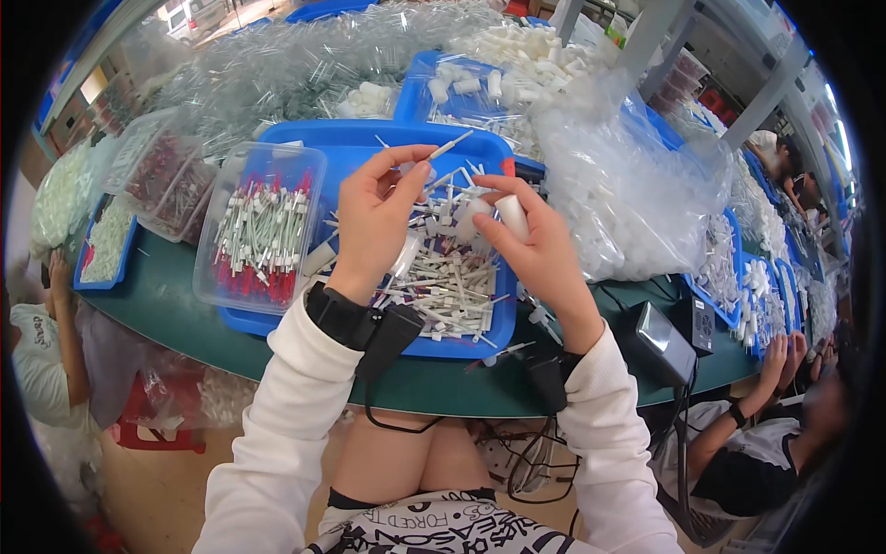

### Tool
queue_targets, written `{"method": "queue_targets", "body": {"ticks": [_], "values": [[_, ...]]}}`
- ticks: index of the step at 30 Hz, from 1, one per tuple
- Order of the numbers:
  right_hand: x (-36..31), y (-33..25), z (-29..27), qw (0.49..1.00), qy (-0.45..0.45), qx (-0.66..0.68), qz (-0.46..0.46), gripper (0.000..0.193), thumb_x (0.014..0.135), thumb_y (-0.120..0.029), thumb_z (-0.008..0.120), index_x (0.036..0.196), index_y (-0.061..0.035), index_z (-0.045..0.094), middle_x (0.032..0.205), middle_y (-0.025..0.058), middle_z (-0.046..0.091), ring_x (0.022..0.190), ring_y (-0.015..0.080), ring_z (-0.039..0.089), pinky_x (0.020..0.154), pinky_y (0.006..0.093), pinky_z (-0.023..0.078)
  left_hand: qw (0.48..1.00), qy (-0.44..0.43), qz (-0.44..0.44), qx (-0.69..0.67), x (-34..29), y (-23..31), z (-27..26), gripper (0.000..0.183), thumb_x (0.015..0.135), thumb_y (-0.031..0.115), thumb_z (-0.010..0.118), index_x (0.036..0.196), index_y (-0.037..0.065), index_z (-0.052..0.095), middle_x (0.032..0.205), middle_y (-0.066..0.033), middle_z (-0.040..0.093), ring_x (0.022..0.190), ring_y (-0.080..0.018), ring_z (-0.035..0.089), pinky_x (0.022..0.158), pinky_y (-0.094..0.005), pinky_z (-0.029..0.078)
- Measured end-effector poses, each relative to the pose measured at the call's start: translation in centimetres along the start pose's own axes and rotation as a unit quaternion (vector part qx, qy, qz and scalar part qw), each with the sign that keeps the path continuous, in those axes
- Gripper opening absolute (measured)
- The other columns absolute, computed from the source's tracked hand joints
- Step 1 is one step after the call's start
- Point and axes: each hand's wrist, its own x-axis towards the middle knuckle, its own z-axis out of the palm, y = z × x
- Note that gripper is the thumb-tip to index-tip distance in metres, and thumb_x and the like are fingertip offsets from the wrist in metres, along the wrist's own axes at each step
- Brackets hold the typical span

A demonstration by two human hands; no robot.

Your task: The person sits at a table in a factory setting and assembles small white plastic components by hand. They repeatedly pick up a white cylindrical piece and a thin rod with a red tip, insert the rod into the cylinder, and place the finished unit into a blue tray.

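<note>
Over a blue tray [503, 323], my left hand [377, 214] pinches a thin white stick [452, 144] between thumb and index finger, its tip pointing up and to the right. My right hand [543, 247] has its fingers curled round a white cylindrical cap [512, 218]. Another white cap [472, 220] shows by the right thumb; whether that hand grips it too is unclear. Below both hands, many loose thin white sticks [452, 286] lie jumbled in the tray. A larger white tube [406, 254] rests beside my left wrist.
To the left stands a clear plastic box [208, 268] of white and red sticks. A clear bag of white parts [628, 212] sits on the right, near a small black-and-silver device [663, 342]. Clear tubes [268, 74] are heaped behind. People sit at both sides of the green table [425, 392].
</note>
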Motion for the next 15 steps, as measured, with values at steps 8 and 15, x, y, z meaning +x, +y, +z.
{"method": "queue_targets", "body": {"ticks": [8, 15], "values": [[0.1, 1.6, -0.9, 0.986, 0.067, 0.149, 0.046, 0.033, 0.085, -0.015, 0.060, 0.112, 0.0019, 0.056, 0.097, 0.0089, 0.062, 0.083, 0.0104, 0.058, 0.073, 0.0241, 0.046, 0.994, -0.094, 0.034, 0.038, -0.2, 0.0, 0.3, 0.021, 0.081, -0.002, 0.058, 0.102, -0.001, 0.061, 0.095, -0.0066, 0.062, 0.081, -0.0092, 0.056, 0.076, -0.0224, 0.045], [0.3, 1.5, -1.8, 0.966, 0.111, 0.230, 0.040, 0.022, 0.086, -0.017, 0.059, 0.101, -0.0002, 0.059, 0.088, 0.0048, 0.060, 0.073, 0.0098, 0.057, 0.066, 0.0249, 0.048, 0.995, -0.090, 0.031, 0.034, -0.3, 0.4, 0.5, 0.016, 0.078, 0.001, 0.061, 0.094, 0.002, 0.064, 0.093, -0.0058, 0.064, 0.081, -0.0118, 0.060, 0.073, -0.0242, 0.046]]}}
